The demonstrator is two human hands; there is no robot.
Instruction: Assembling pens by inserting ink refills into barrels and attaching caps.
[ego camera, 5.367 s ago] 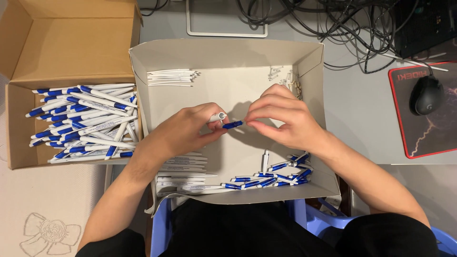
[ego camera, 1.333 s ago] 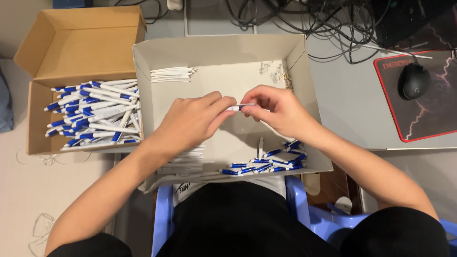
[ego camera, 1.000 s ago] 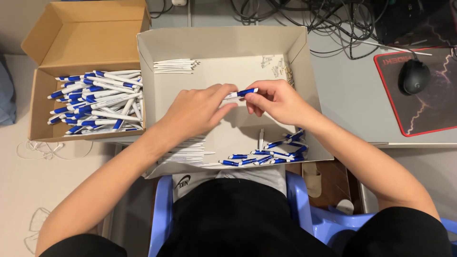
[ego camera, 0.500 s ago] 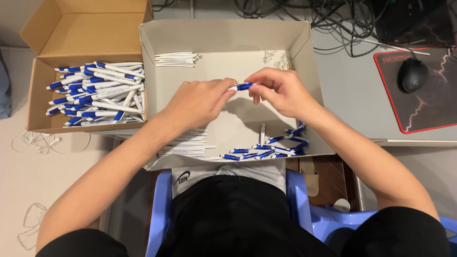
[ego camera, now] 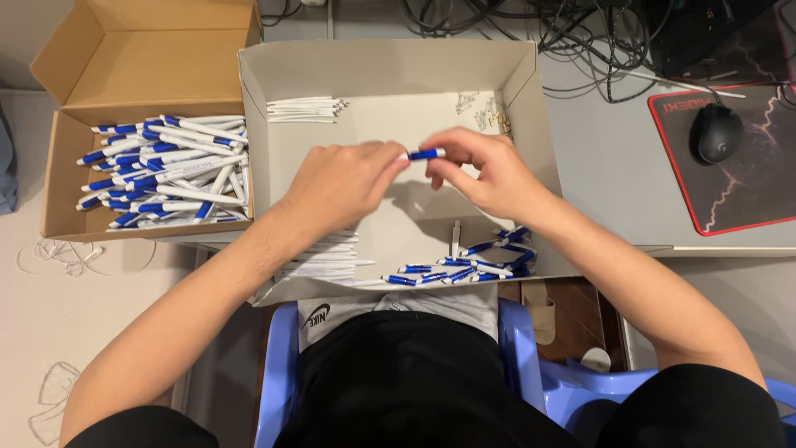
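Lighting even, soft, bright enough, comes from overhead. No glare or blown highlights. Grey tray box (ego camera: pixel 531 91) floor reads clean; both hands throw one soft shadow (ego camera: pixel 423 203) onto it, just below and toward the person. Focus sharp centre frame, pen pile in the cardboard box (ego camera: pixel 124 50) crisp too. No motion blur. Top right corner goes dark around the cables (ego camera: pixel 580 33). Slight wide-angle stretch at the lower edges, arms look splayed.

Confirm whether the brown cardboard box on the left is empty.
No, the brown cardboard box holds a pile of blue-and-white pens.
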